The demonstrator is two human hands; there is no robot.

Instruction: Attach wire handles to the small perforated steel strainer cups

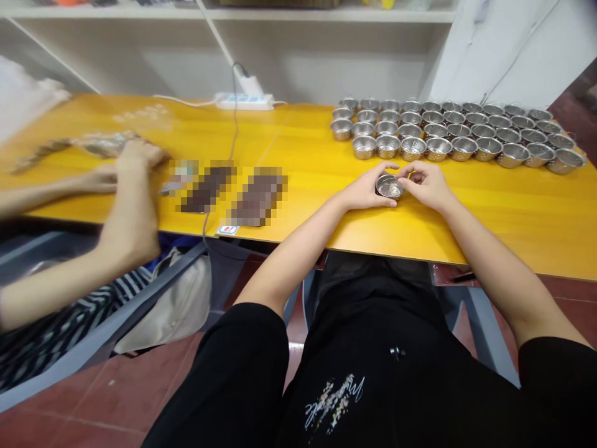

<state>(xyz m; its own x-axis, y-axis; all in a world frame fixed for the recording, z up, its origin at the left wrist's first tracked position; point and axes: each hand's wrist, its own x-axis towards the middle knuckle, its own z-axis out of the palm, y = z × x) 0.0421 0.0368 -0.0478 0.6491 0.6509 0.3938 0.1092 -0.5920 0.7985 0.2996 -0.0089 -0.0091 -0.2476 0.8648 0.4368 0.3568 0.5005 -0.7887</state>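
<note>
A small round metal cup with holes in its base sits at the front of the yellow table. My left hand curves around its left side, thumb at the near rim and fingers at the far rim. At the right edge of the cup, my right hand is closed in a pinch, fingertips touching or nearly touching the rim. Whatever lies between those fingertips is too small to make out. Beyond both hands stand several rows of similar perforated metal cups, some with thin wires over their tops.
On the left, a co-worker's blurred hands handle something on the table. Two pixelated dark rectangles lie between us. A white power strip with a cable is at the back, below a shelf.
</note>
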